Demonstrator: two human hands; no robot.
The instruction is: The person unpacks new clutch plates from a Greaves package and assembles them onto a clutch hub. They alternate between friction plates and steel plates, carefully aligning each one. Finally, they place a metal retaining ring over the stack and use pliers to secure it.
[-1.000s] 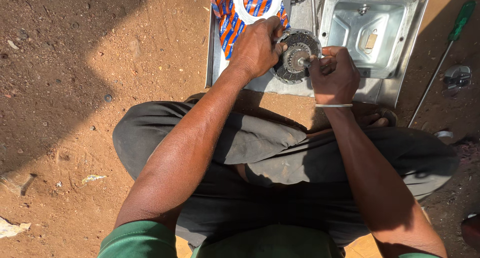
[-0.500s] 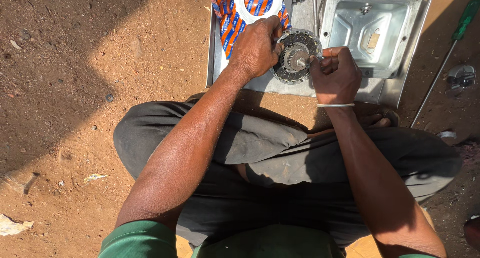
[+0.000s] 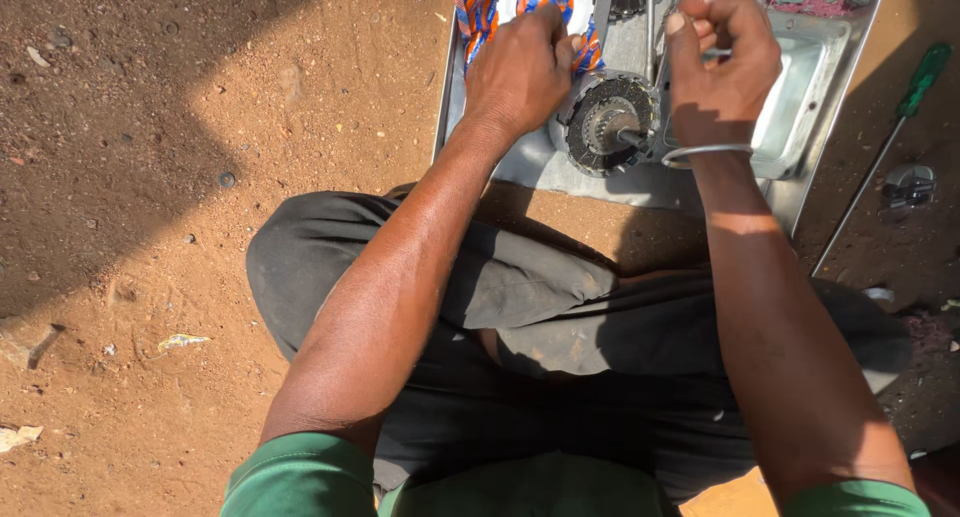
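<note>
Seated on red dirt, a person steadies a round motor (image 3: 608,124) on a metal tray (image 3: 560,167) with the left hand (image 3: 520,72) curled over its rim, while the right hand (image 3: 722,62), fist pressed shut, pinches a thin rod (image 3: 652,37), best kept square to the shaft.

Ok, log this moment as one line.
left hand: on motor | right hand: gripping thin tool | tray: under motor | screwdriver: on ground

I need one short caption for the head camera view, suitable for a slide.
Seated on red dirt, a person steadies a round motor with the left hand while the right hand grips a thin tool on a metal tray.
</note>
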